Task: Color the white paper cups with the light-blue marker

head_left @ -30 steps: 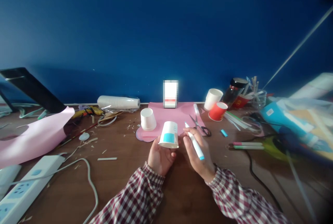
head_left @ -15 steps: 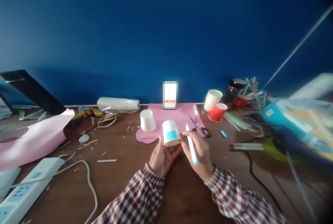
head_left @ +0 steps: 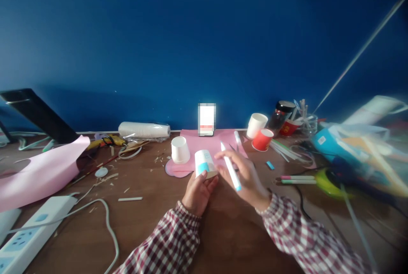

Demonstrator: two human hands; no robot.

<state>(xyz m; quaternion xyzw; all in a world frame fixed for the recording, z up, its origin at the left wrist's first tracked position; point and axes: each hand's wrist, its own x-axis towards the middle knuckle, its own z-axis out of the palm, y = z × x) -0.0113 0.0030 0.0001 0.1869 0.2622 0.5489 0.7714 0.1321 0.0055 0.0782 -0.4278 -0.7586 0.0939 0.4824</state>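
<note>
In my left hand (head_left: 198,191) is a white paper cup (head_left: 201,158), held upside down and tilted, its rim toward me. A blue patch and faint blue lines mark its side. My right hand (head_left: 244,176) is shut on a white marker with a blue end (head_left: 231,168), just right of the cup and apart from it. Pink paper (head_left: 219,138) lies beyond both hands, and a second white paper cup (head_left: 180,150) stands on its left part. Scissors (head_left: 233,148) on the paper are mostly hidden behind my right hand.
A blurred-out upright device (head_left: 206,120) stands against the wall. At right are a white cup (head_left: 256,125), a red cup (head_left: 262,139), a blue cap (head_left: 270,165) and two markers (head_left: 298,179). A power strip (head_left: 35,227) and its cable lie at left, near stacked cups (head_left: 143,130).
My right hand has drawn away from the cup to the right with the marker, covering more of the scissors. The left thumb now lies over the cup's side near the rim.
</note>
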